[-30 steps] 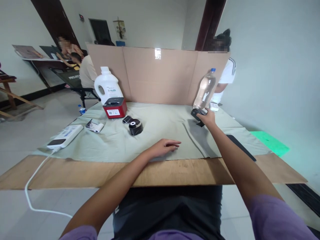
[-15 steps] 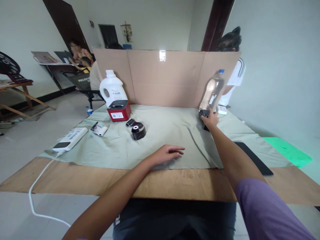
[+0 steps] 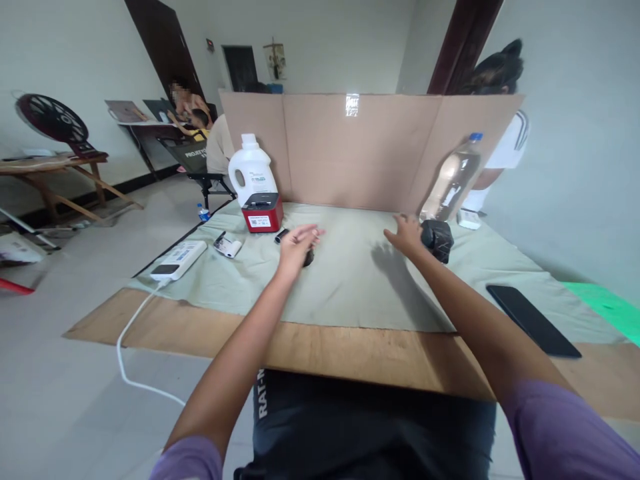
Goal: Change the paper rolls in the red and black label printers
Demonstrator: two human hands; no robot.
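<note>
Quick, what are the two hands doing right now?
Left hand: open, holding nothing, reaching over a black tape roll.
Right hand: gripping a small black device.

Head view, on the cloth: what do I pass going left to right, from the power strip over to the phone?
power strip → small white device → red label printer → left hand, over a dark roll → right hand → black object it touches → clear bottle → black phone.
</note>
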